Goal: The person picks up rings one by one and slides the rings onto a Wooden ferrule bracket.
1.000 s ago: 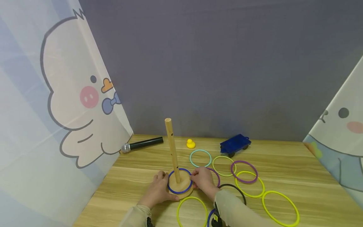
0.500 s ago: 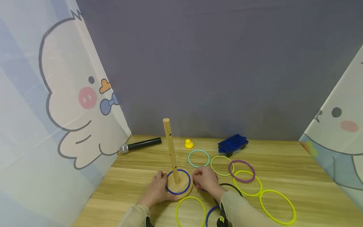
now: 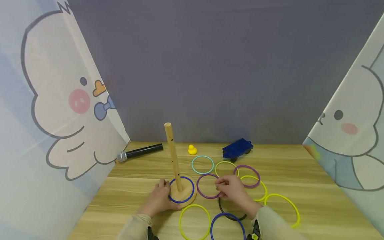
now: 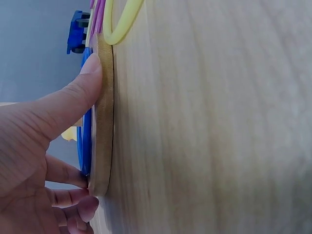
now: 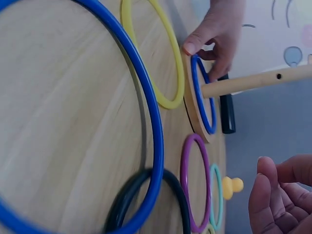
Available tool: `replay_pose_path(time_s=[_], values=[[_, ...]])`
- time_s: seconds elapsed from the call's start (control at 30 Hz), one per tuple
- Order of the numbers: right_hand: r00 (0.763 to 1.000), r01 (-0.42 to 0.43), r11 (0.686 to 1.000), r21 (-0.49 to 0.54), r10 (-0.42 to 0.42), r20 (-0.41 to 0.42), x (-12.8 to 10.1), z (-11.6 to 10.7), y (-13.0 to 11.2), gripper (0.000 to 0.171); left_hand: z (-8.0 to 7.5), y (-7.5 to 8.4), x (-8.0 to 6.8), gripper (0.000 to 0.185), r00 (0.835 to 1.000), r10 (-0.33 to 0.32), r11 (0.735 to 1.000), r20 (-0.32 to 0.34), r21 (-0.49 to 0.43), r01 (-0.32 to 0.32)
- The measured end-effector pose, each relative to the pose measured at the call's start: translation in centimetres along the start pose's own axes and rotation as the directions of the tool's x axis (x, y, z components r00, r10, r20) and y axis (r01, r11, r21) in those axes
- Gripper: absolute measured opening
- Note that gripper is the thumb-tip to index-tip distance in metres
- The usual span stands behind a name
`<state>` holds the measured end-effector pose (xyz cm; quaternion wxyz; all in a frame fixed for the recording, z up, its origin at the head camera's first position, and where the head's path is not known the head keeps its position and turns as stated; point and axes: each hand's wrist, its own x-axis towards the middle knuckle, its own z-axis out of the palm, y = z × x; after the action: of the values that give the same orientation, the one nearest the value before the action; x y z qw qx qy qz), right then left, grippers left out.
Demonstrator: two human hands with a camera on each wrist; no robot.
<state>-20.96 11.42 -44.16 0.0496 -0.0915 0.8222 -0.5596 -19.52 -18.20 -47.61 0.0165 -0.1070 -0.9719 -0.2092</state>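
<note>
Head view. The wooden post (image 3: pixel 173 156) is a slender, pale cylinder with small dark holes, upright on a flat, round wooden base (image 3: pixel 186 192). The blue ring (image 3: pixel 193 189), a thin, smooth hoop, lies on this base, around the foot of the post. The table (image 3: pixel 114 206) has streaked wood grain. My left hand (image 3: pixel 159 200) grips the left edge of the wooden base. My right hand (image 3: pixel 232 188) is positioned over the right side of the purple ring (image 3: pixel 197 186); its fingers are curled, tips together, holding nothing. One second ago my right fingertips were at the blue ring; the right hand is now displaced to the right, clear of the wooden base, and most of the purple ring is exposed. The left hand retains its grip. The blue ring lies to the left of my right hand, apart from it.

Left wrist view. The base edge is a thick, matte brown band. My thumb bears on it at one end, my fingers at the other. Contact with the blue ring cannot be determined. A yellow ring (image 3: pixel 195 205) lies just beside the base.

Right wrist view. The hoops are glossy and rounded. A second blue hoop (image 3: pixel 225 214) overlaps the black ring (image 3: pixel 222 211).
</note>
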Motion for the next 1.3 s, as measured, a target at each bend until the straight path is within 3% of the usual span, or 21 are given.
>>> replay_pose_path(time_s=[0.4,0.63,0.83,1.3], values=[[0.996,0.036,0.999,0.021,-0.038,0.081,-2.8,-4.2,0.8,0.018,-1.2,-0.5,0.2,0.114,1.000,-0.017,1.000,-0.004,0.019,0.017],[0.981,0.014,0.998,-0.056,-0.003,0.195,-5.2,-5.6,2.5,0.012,-1.5,-0.4,0.3,0.115,1.000,-0.017,1.000,-0.002,0.025,0.017],[0.957,-0.015,0.986,-0.168,0.063,0.284,-6.8,-5.7,3.9,0.011,-1.3,-0.4,0.3,0.115,1.000,-0.014,1.000,0.002,0.020,0.014],[0.955,0.009,0.969,-0.247,0.064,0.288,-8.0,-5.0,5.1,0.021,-0.7,0.1,0.2,0.114,0.999,-0.002,1.000,0.041,0.001,0.002]])
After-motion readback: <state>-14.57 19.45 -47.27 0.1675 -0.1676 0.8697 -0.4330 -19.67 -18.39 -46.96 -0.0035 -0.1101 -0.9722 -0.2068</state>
